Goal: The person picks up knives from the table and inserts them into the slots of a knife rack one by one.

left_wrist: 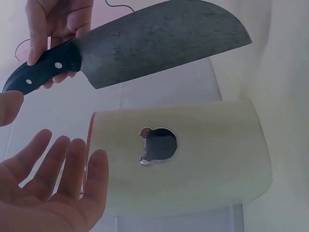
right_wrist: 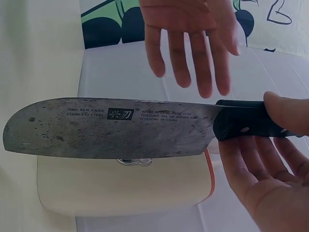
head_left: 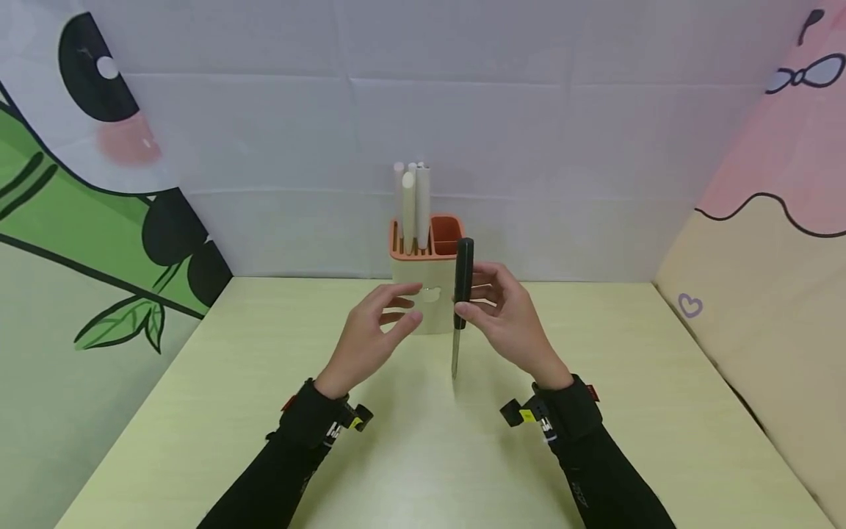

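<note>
My right hand (head_left: 509,316) grips a kitchen knife (right_wrist: 111,128) by its black riveted handle (head_left: 464,275). In the head view the blade hangs straight down, edge-on, just in front of the cream knife block (left_wrist: 212,150). The right wrist view shows a broad, stained steel blade with printed lettering. Left of the knife, my left hand (head_left: 373,330) is held up with fingers loosely bent and nothing in them. It stays apart from the handle and hovers near the block's front. The block has an orange slotted top (head_left: 446,224) and a bear-shaped window (left_wrist: 161,144).
Several white-handled utensils (head_left: 423,209) stand in the left slots of the block. The pale wooden table (head_left: 423,455) runs back to a whitish cloth backdrop (head_left: 529,147). Printed cloth panels flank the table on the left (head_left: 86,411) and right (head_left: 767,308).
</note>
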